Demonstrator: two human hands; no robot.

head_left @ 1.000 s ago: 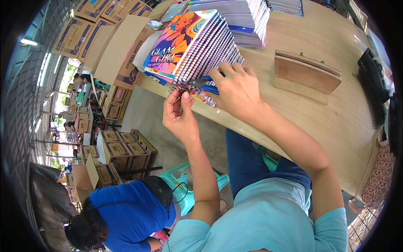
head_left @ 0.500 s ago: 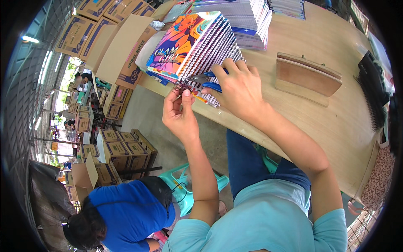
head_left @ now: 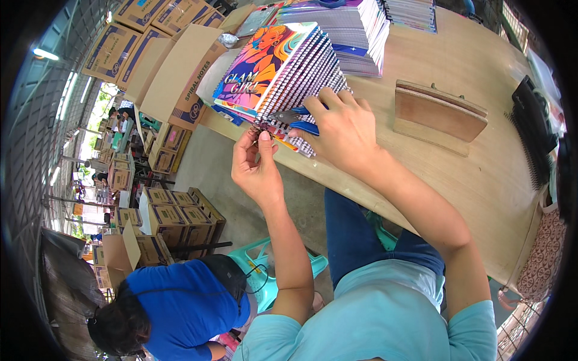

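Observation:
My right hand point(head_left: 344, 127) is closed around blue-handled pliers point(head_left: 306, 128), whose dark jaws point left toward my other hand. Between the thumb and fingers of my left hand point(head_left: 257, 162) is a small tangle of dark wire point(head_left: 260, 128), just below the jaws. Whether the jaws touch the wire I cannot tell. Right behind both hands rises a stack of spiral notebooks point(head_left: 259, 69), the top one with a colourful illustrated cover. Their white-looking spiral bindings face my right hand. Part of the lower stack is hidden by my hands and the pliers.
More stacked notebooks point(head_left: 361, 51) stand farther back on the wooden table point(head_left: 421, 174). A slotted wooden stand point(head_left: 439, 114) sits to the right. At left are an open cardboard box point(head_left: 186, 90) and several cartons point(head_left: 174, 216). A person in blue point(head_left: 186, 301) sits at lower left.
The view has shifted slightly, so the notebooks appear a little lower. Both hands hold nearly the same place, with the pliers and the wire still gripped.

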